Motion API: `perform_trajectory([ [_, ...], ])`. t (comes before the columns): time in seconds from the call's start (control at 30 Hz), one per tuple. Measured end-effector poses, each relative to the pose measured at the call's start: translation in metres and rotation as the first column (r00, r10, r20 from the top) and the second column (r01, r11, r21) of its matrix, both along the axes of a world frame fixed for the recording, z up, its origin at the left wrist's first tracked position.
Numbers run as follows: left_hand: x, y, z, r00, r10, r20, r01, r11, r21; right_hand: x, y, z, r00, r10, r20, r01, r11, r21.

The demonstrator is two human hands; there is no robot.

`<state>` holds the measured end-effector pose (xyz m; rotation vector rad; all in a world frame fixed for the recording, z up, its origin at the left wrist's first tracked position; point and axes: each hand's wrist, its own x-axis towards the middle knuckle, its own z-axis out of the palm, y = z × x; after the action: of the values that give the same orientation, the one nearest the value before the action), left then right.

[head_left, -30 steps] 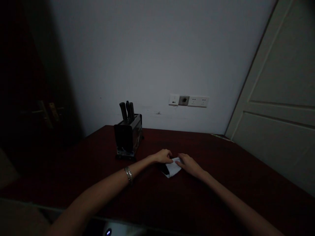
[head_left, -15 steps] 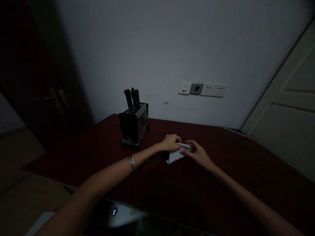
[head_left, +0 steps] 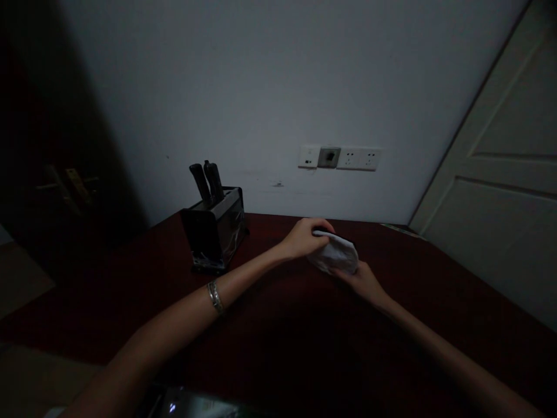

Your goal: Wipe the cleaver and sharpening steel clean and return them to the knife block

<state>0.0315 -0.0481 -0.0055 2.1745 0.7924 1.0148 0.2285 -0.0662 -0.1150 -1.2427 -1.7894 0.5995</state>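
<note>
Both my hands hold a white cloth point(head_left: 336, 257) wrapped round a dark object point(head_left: 343, 237) whose edge shows at the top, lifted a little above the dark red table point(head_left: 278, 325). My left hand point(head_left: 303, 238) grips the left end from above, fingers curled over the cloth. Under the cloth, my right hand point(head_left: 363, 281) cups it from below, fingers mostly hidden. A metal bracelet point(head_left: 214, 296) sits on my left wrist.
A knife block point(head_left: 213, 230) with dark handles stands at the table's back left. On the wall behind is a strip of sockets point(head_left: 340, 158). A pale door point(head_left: 500, 191) stands at the right, a dark door with a handle point(head_left: 65, 183) at the left.
The cloth-wrapped object has been picked up off the table and lifted. My right hand has gone under it; my left hand stays on top.
</note>
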Motion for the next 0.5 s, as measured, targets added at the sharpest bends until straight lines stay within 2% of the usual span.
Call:
perform_trajectory([
  [0.1,0.015,0.005,-0.005,0.998,-0.056,-0.042,0.059,0.995,0.075,0.041,-0.003,0.007,0.986,-0.086,0.143,0.069,0.990,0.121],
  [0.2,0.039,0.006,-0.021,0.984,-0.104,-0.146,0.132,0.970,0.203,0.091,-0.013,0.015,0.949,-0.139,0.284,0.050,0.953,0.298],
  [0.33,0.080,-0.005,-0.054,0.927,-0.125,-0.354,0.257,0.898,0.357,0.160,-0.038,0.015,0.818,-0.217,0.533,-0.054,0.894,0.445],
  [0.4,0.100,-0.013,-0.071,0.874,-0.157,-0.460,0.372,0.825,0.426,0.190,-0.054,0.009,0.722,-0.241,0.648,-0.120,0.880,0.460],
  [0.5,0.125,-0.027,-0.095,0.782,-0.190,-0.594,0.560,0.634,0.533,0.226,-0.080,-0.002,0.592,-0.224,0.774,-0.218,0.880,0.422],
])
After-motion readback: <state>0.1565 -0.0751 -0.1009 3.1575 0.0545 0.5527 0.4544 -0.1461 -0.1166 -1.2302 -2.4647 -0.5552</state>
